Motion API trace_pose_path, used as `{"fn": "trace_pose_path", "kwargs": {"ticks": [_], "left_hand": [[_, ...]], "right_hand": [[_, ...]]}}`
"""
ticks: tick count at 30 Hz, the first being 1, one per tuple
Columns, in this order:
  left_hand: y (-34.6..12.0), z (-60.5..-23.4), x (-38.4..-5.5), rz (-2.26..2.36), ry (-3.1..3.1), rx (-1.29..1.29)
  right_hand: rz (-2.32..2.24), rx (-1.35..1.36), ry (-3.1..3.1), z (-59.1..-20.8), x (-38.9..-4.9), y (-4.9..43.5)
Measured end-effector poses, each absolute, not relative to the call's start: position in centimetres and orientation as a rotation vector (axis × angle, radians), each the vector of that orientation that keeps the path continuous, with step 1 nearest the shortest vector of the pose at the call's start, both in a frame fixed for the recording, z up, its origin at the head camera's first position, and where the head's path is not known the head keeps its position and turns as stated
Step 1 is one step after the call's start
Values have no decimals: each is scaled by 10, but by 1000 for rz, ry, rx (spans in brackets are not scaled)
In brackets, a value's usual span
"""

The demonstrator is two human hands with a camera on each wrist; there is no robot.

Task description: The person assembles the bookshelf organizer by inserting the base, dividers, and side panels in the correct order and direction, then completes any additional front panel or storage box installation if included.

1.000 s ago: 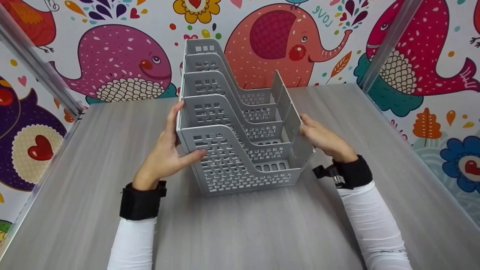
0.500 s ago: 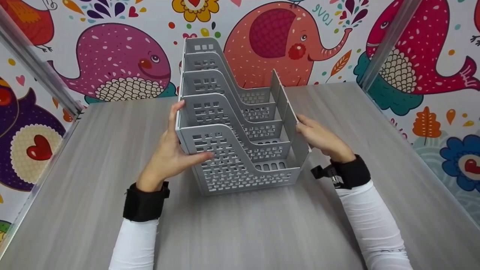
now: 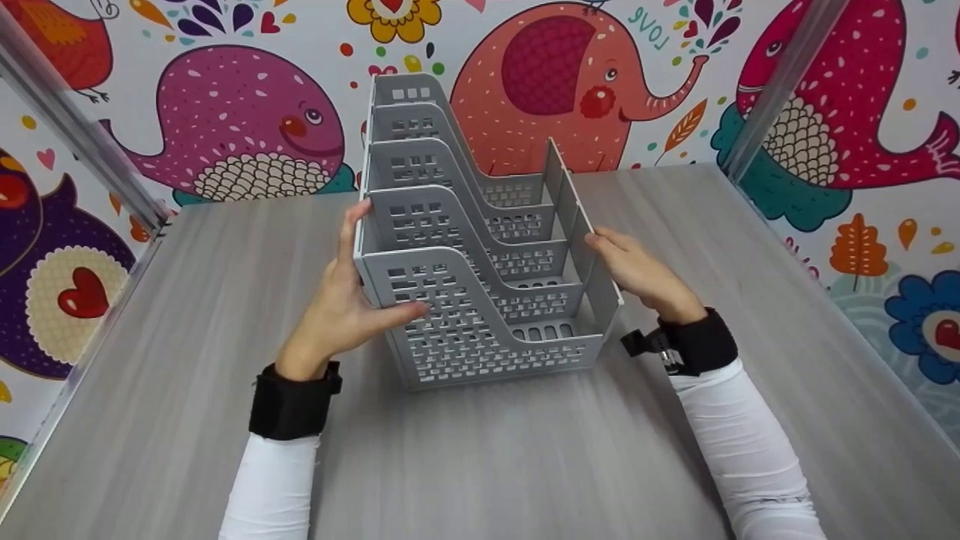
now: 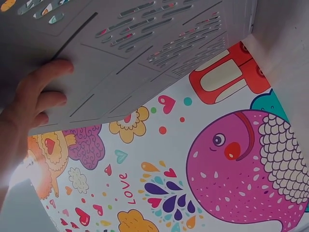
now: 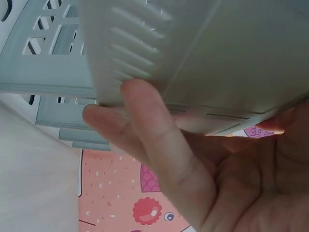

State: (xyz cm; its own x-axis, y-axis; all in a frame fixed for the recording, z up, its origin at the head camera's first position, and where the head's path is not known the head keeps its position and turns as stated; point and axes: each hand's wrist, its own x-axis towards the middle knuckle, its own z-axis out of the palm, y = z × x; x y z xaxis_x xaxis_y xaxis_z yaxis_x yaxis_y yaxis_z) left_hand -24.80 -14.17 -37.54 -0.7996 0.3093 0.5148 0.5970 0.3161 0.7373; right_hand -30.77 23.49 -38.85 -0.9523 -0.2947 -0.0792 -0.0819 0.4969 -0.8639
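Observation:
A grey plastic file organizer [image 3: 480,322] with several perforated, sloping dividers stands upright on the table, its tall side to the left. My left hand [image 3: 326,315] grips its front left corner, thumb across the front face and fingers along the tall side panel [image 4: 116,72]. In the left wrist view, curled fingers [image 4: 48,92] touch that slotted panel. On the low side, my right hand [image 3: 645,274] holds the upper edge of the right end panel [image 3: 600,289], fingertips at its rim. The right wrist view shows two fingers [image 5: 149,111] against this panel; the thumb's contact is unclear.
A grey wood-grain table [image 3: 480,465] lies under the organizer. Behind it rises a wall [image 3: 405,150] printed with cartoon animals, with metal posts [image 3: 780,90] at the corners. Each wrist wears a black strap [image 3: 292,401].
The right end panel has shifted slightly left, toward the dividers, and my right hand has moved left with it. My left thumb has slid a little farther right across the front face.

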Motion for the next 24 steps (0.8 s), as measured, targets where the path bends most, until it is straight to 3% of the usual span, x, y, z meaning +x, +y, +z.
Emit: {"fn": "trace_pose_path", "kwargs": {"ticks": [24], "left_hand": [[-144,-377,-251,-1498,-2282,-866]], "right_hand": [[-1251,-483,2606,-400,-322,235]]}}
